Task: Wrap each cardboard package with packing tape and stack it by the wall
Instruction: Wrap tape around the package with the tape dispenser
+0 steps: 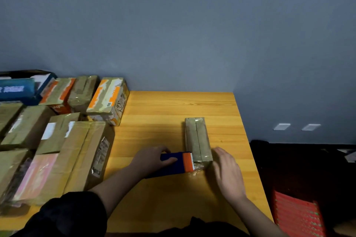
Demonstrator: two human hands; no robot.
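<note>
A narrow cardboard package (197, 138) lies lengthwise on the wooden table (173, 194), its top glossy with clear tape. My left hand (152, 159) grips a blue tape dispenser (173, 165) whose orange toothed end touches the package's near left corner. A crinkled bit of clear tape hangs at that near end. My right hand (226, 173) rests with straight fingers against the package's near right side.
Several taped cardboard boxes (77, 150) crowd the table's left part, some with orange print (109, 98) standing against the grey wall. A blue box (19, 88) sits at the far left. Right of the table, a red item (298, 215) lies on the dark floor.
</note>
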